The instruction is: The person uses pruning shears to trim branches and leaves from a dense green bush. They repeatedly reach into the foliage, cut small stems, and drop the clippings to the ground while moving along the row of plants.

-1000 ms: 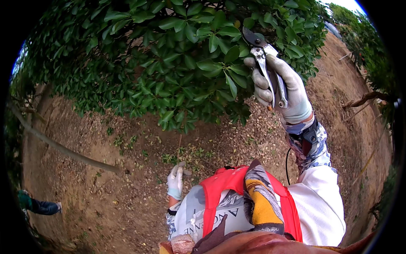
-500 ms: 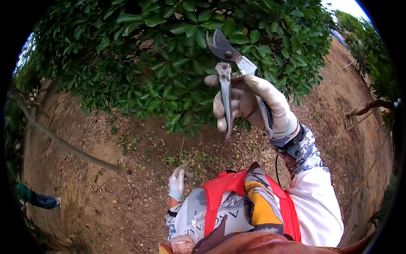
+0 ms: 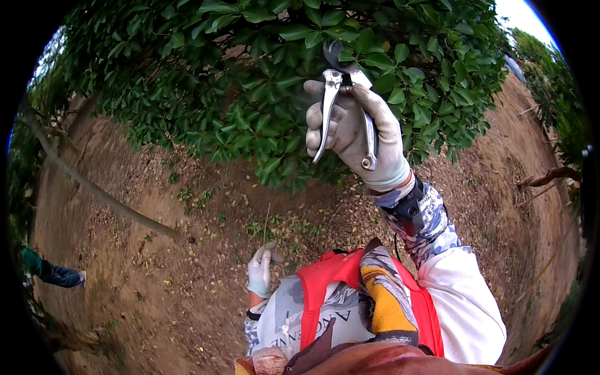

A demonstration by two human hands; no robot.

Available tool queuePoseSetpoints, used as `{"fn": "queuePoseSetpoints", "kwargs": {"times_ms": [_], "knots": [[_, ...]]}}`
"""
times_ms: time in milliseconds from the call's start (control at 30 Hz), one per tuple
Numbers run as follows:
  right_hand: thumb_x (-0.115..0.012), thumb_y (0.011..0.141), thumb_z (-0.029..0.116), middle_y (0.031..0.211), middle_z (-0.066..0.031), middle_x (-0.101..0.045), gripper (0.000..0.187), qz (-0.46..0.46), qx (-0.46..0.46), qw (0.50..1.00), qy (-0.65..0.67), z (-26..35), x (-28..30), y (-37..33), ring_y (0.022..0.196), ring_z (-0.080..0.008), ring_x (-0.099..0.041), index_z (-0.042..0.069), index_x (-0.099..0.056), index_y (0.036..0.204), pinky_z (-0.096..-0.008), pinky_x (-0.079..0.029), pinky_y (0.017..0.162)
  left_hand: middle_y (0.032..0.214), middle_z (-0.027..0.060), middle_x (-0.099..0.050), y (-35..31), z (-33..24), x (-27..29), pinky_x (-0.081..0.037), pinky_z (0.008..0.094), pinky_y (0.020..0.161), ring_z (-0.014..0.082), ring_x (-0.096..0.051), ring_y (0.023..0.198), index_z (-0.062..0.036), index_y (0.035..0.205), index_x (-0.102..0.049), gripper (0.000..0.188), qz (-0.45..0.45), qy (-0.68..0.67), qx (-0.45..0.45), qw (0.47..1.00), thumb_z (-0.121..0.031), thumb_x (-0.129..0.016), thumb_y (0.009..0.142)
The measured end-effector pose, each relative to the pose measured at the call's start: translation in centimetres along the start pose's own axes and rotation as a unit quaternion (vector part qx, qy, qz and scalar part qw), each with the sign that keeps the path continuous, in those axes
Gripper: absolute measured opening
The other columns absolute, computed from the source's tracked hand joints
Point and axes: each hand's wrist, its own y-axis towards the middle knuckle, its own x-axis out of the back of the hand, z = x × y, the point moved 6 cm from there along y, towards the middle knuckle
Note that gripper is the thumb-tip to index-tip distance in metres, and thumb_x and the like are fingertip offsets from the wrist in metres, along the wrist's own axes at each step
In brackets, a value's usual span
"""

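Raised at the lower edge of a leafy green bush (image 3: 250,106), my gloved right hand (image 3: 375,134) is closed around pruning shears (image 3: 329,103). Their handles are spread apart, and the dark blade tips reach in among the leaves, which partly cover them. Low at my left side, my gloved left hand (image 3: 259,272) has its fingers drawn together. A thin brown twig (image 3: 267,219) sticks up from those fingers, and it appears to be held in them.
Fallen leaves and small green cuttings (image 3: 269,230) lie on the brown soil under the bush. A bare slanting trunk (image 3: 119,206) stands to the left. Another person's leg (image 3: 59,274) shows at the far left, and a dry branch (image 3: 550,177) at the right.
My right hand has moved farther forward and slightly left with the shears, whose blades now sit deeper among the leaves. My left hand has hardly moved.
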Motion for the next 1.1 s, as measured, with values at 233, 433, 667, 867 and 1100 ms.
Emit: {"fn": "queuePoseSetpoints", "kwargs": {"times_ms": [233,433,667,867,1100], "knots": [[-0.038,0.106,0.044,0.104,-0.0194,-0.067,0.067,0.012,0.011,0.999,-0.043,0.0,0.7,1.5,0.085,-0.0313,-0.069,-0.011,-0.039,0.145,-0.0423,-0.057,0.076,0.086,0.0067,-0.071,-0.2,1.5,0.7,-0.053,0.0291,0.074,0.0146,-0.067,0.080,0.0021,0.131,-0.061,0.042,-0.023,-0.022,0.018,0.999,-0.030,-0.046,0.108],[-0.041,0.106,0.045,0.100,-0.0177,-0.068,0.064,0.012,0.037,0.996,-0.078,0.5,0.1,1.6,0.083,-0.0286,-0.070,-0.009,-0.045,0.141,-0.0372,-0.055,0.075,0.085,0.0066,-0.070,-0.5,1.5,1.3,-0.054,0.0295,0.073,0.0150,-0.067,0.079,0.0010,0.131,-0.061,0.041,-0.026,-0.003,0.018,0.999,-0.030,-0.046,0.108],[-0.042,0.107,0.043,0.096,-0.0139,-0.069,0.060,0.025,0.064,0.994,-0.086,1.2,0.8,2.1,0.080,-0.0249,-0.070,-0.008,-0.049,0.138,-0.0334,-0.056,0.069,0.085,0.0070,-0.070,-0.6,2.1,1.5,-0.055,0.0297,0.074,0.0151,-0.068,0.079,0.0011,0.129,-0.061,0.040,-0.030,-0.002,0.005,1.000,-0.030,-0.045,0.109],[-0.038,0.109,0.040,0.083,-0.0061,-0.062,0.058,0.033,0.057,0.996,-0.063,0.9,0.9,1.4,0.063,-0.0163,-0.058,-0.008,-0.050,0.138,-0.0290,-0.048,0.058,0.085,0.0074,-0.071,-0.9,1.2,1.3,-0.054,0.0296,0.076,0.0151,-0.068,0.080,0.0008,0.129,-0.061,0.043,-0.034,0.025,0.010,0.999,-0.033,-0.045,0.108],[-0.038,0.107,0.047,0.086,-0.0080,-0.062,0.065,0.011,0.011,0.988,-0.151,-0.4,0.2,-2.4,0.067,-0.0159,-0.060,-0.008,-0.045,0.141,-0.0283,-0.049,0.062,0.086,0.0064,-0.072,-1.5,-0.3,1.0,-0.050,0.0268,0.073,0.0116,-0.065,0.079,-0.0005,0.130,-0.062,0.043,-0.041,0.022,0.024,0.999,-0.034,-0.050,0.107]]}}
